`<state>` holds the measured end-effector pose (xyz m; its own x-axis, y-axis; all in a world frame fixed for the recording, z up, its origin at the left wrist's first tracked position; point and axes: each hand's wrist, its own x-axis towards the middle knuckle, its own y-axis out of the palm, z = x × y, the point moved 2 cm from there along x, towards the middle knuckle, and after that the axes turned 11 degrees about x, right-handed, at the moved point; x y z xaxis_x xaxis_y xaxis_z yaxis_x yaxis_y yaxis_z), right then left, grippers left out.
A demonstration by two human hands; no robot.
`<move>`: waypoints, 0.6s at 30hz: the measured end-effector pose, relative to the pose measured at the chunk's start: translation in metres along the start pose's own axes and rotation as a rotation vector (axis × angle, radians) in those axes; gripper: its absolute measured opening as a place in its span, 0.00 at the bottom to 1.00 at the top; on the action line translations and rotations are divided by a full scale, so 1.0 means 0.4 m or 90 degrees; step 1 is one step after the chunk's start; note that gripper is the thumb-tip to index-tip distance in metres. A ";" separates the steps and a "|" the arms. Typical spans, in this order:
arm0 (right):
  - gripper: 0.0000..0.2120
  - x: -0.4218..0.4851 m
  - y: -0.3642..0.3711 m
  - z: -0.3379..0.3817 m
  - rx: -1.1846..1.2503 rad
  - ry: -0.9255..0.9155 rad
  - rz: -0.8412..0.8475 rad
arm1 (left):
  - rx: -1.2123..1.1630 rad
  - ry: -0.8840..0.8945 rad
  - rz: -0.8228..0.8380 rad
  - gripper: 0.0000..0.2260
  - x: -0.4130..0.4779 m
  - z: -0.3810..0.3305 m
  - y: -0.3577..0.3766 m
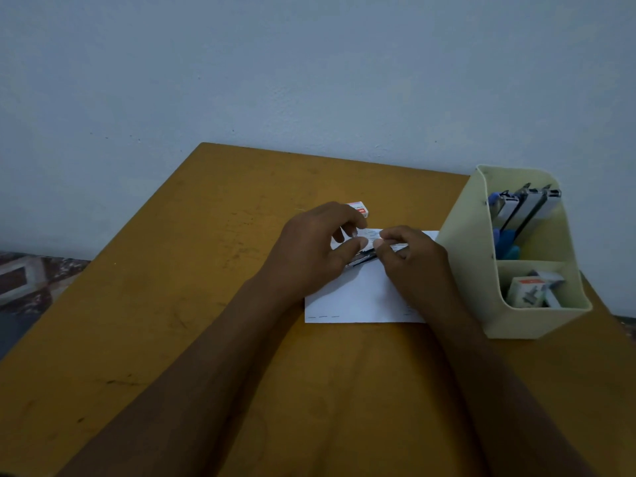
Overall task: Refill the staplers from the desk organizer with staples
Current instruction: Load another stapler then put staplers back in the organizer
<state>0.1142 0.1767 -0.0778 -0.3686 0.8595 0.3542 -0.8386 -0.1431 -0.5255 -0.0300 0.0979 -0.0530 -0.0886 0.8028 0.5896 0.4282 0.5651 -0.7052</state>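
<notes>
We look down on a mustard-yellow table (172,304) with a smooth, scuffed top and a rounded far corner, set against a plain pale wall (309,63). A patterned surface (27,280) shows beyond its left edge.

At the right edge stands a cream plastic desk organizer (537,321), a tall box with rounded corners and a sloping rim, split into two compartments. The deeper rear compartment holds the upright staplers (526,208), which stand on end with their grey metal ends up and blue plastic showing lower down. The shallow front compartment holds small staple boxes (526,290), white card with a red band.

A white sheet of paper (354,301) lies flat at the middle of the table, just left of the organizer.

Over the paper's far part our two hands meet. The left hand (309,249) has its fingers curled and its thumb pressed forward; the right hand (413,259) is curled too, with the thumb tip almost touching the left thumb. Both close on the dark stapler (359,260), which lies on the paper beneath them. Only a slim dark sliver of it shows, its long axis running from near left to far right. We cannot tell which end is its front, nor what sits between the thumb tips.

Behind the left hand's fingers a small white-and-red staple packet (359,208) rests on the bare table.
</notes>
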 end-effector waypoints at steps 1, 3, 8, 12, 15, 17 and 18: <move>0.10 -0.001 -0.002 -0.001 0.006 0.007 0.002 | -0.008 -0.003 -0.006 0.09 0.001 -0.001 -0.002; 0.10 0.002 -0.008 0.003 0.014 0.022 0.009 | -0.020 -0.006 -0.015 0.08 0.005 -0.005 -0.010; 0.10 0.000 -0.030 0.031 0.009 0.042 0.038 | -0.064 -0.015 -0.037 0.07 0.026 -0.024 -0.036; 0.07 -0.024 -0.072 0.061 0.057 0.052 0.020 | -0.110 -0.042 -0.039 0.05 0.041 -0.054 -0.052; 0.06 -0.050 -0.124 0.084 0.065 0.050 -0.006 | -0.145 -0.059 -0.025 0.02 0.049 -0.089 -0.057; 0.07 -0.073 -0.173 0.101 0.069 0.056 -0.022 | -0.155 -0.043 -0.006 0.02 0.053 -0.123 -0.056; 0.08 -0.084 -0.198 0.109 0.069 0.062 -0.027 | -0.162 -0.035 0.007 0.02 0.054 -0.141 -0.053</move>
<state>0.1755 0.1378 -0.0144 -0.2953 0.9086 0.2955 -0.8930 -0.1526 -0.4235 0.0096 0.0927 -0.0030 -0.1293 0.8215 0.5553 0.6411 0.4965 -0.5852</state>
